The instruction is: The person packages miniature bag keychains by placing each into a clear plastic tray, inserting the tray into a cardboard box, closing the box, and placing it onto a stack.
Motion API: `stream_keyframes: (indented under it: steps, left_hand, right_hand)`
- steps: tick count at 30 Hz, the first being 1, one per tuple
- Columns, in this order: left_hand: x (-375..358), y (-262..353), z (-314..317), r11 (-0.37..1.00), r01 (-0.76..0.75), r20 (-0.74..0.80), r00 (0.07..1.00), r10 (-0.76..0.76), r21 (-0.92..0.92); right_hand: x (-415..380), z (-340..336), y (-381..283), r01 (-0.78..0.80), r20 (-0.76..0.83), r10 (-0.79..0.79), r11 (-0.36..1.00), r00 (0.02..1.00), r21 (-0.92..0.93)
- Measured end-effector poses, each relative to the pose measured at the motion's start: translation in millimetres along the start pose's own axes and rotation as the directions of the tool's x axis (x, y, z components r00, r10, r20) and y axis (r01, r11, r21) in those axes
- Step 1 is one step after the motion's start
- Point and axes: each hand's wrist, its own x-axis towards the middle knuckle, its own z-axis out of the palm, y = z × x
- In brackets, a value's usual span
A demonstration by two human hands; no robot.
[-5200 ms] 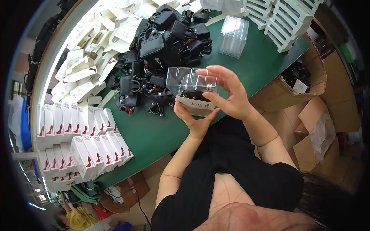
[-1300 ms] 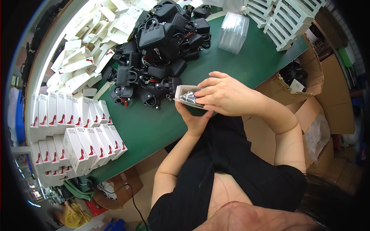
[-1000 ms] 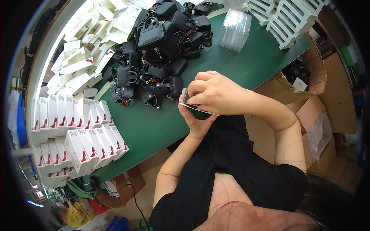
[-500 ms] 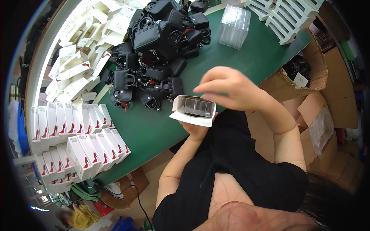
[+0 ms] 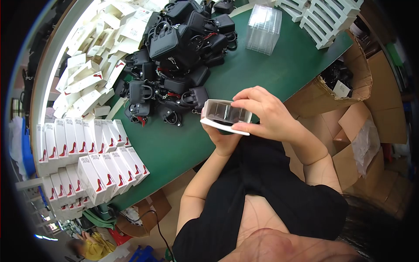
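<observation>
A small white carton box [image 5: 225, 126] is tilted in front of my body, its end open and a flap hanging on the near side. Inside it sits a clear plastic insert [image 5: 227, 112]. My left hand [image 5: 223, 140] is closed around the carton from below, with most of its fingers hidden behind it. At the carton's right end, my right hand [image 5: 266, 114] grips it, fingertips at the far rim and thumb on the near flap. Beyond the carton lies a pile of small black handbags [image 5: 168, 46].
White boxes with red shoe prints [image 5: 98, 174] stand in rows at left on the green table [image 5: 174, 148]. Loose white cartons [image 5: 89, 78] are heaped behind. Clear plastic cases [image 5: 264, 30] and white racks [image 5: 327, 22] stand at the far right. A cardboard box [image 5: 353, 83] is beside the table.
My right hand has come down from above the carton onto its open end and flap. The carton has moved slightly right and up, still in my left hand.
</observation>
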Motion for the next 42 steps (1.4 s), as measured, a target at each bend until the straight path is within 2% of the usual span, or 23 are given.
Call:
stream_keyframes:
  steps: [1, 2, 3, 7, 8, 12, 13, 15, 17, 18, 22, 23, 27, 28, 32, 33, 37, 38, 40, 42]
  left_hand:
    - [-0.4, -5.0, -0.1, 0.943, -0.169, 0.051, 0.986, 0.161, 0.286]
    - [0.8, -8.3, -0.1, 0.78, -0.327, 0.144, 0.944, 0.298, 0.533]
    - [2.4, -10.2, -0.6, 0.78, -0.331, 0.146, 0.943, 0.3, 0.53]
    - [3.0, -13.6, -4.8, 0.634, -0.421, 0.22, 0.901, 0.374, 0.649]
    - [4.0, -11.4, -2.4, 0.634, -0.425, 0.22, 0.899, 0.378, 0.647]
    - [-1.7, 4.2, 6.5, 0.722, -0.315, 0.153, 0.947, 0.282, 0.616]
    - [-0.7, 6.3, 8.3, 0.723, -0.322, 0.16, 0.945, 0.286, 0.611]
    - [-2.1, 9.9, 11.3, 0.603, -0.363, 0.187, 0.923, 0.335, 0.71]
    - [-3.0, 15.0, 13.5, 0.467, -0.396, 0.226, 0.898, 0.379, 0.79]
    - [-4.0, 19.2, 14.9, 0.469, -0.405, 0.235, 0.895, 0.379, 0.785]
    - [-0.5, 42.3, 23.9, 0.301, -0.392, 0.317, 0.91, 0.268, 0.87]
    - [0.6, 49.9, 26.6, 0.306, -0.407, 0.33, 0.903, 0.274, 0.861]
    - [6.6, 79.8, 33.5, 0.112, -0.31, 0.317, 0.947, -0.053, 0.944]
    - [10.3, 80.0, 34.7, 0.117, -0.321, 0.328, 0.943, -0.052, 0.94]
    - [23.9, 73.3, 39.2, -0.053, -0.218, 0.199, 0.947, -0.252, 0.974]
    - [25.8, 67.1, 38.1, -0.053, -0.223, 0.203, 0.946, -0.255, 0.973]
    - [34.5, 30.8, 24.6, -0.025, -0.441, 0.439, 0.897, -0.059, 0.897]
    - [37.7, 31.9, 29.2, -0.028, -0.44, 0.438, 0.897, -0.061, 0.897]
    - [40.6, 40.6, 43.6, 0.294, -0.476, 0.46, 0.879, 0.127, 0.829]
    - [40.6, 50.9, 55.4, 0.564, -0.507, 0.403, 0.861, 0.309, 0.652]
  right_hand:
    - [1.0, -0.8, 1.7, -0.032, 0.035, 0.033, 0.999, 0.999, -0.035]
    - [2.9, -2.3, 3.4, -0.062, 0.07, 0.067, 0.995, 0.995, -0.073]
    - [5.5, -4.0, 5.6, -0.06, 0.068, 0.065, 0.995, 0.996, -0.076]
    - [14.6, -8.1, 14.6, -0.298, 0.315, 0.275, 0.954, 0.908, 0.026]
    - [15.9, -7.9, 16.6, -0.294, 0.314, 0.273, 0.955, 0.91, 0.023]
    - [11.5, 3.6, 24.7, 0.009, 0.091, -0.033, 0.967, 0.995, 0.254]
    - [13.8, -0.1, 21.1, 0.013, 0.085, -0.035, 0.969, 0.996, 0.248]
    - [21.4, -15.3, 3.7, -0.128, 0.084, 0.098, 0.843, 0.992, 0.523]
    - [25.6, -26.2, -8.6, -0.231, 0.114, 0.223, 0.622, 0.968, 0.748]
    - [25.6, -28.6, -8.6, -0.225, 0.103, 0.226, 0.627, 0.969, 0.746]
    - [40.5, -49.0, 6.4, -0.242, 0.12, 0.261, 0.508, 0.958, 0.827]
    - [43.3, -54.9, 10.7, -0.23, 0.105, 0.259, 0.52, 0.96, 0.823]
    - [47.9, -77.2, 35.9, -0.163, 0.003, 0.339, 0.445, 0.941, 0.88]
    - [48.1, -82.9, 44.3, -0.156, -0.009, 0.34, 0.453, 0.94, 0.878]
    - [45.2, -100.9, 77.7, -0.11, 0.013, 0.322, 0.286, 0.947, 0.952]
    - [43.0, -101.5, 79.5, -0.107, 0.009, 0.325, 0.287, 0.946, 0.952]
    - [40.2, -99.9, 86.4, -0.199, 0.12, 0.38, 0.176, 0.917, 0.964]
    - [40.8, -97.7, 89.1, -0.198, 0.12, 0.38, 0.172, 0.917, 0.965]
    - [39.6, -88.0, 94.6, -0.271, 0.205, 0.333, 0.163, 0.92, 0.949]
    - [39.0, -75.7, 96.9, -0.344, 0.293, 0.282, 0.152, 0.914, 0.927]
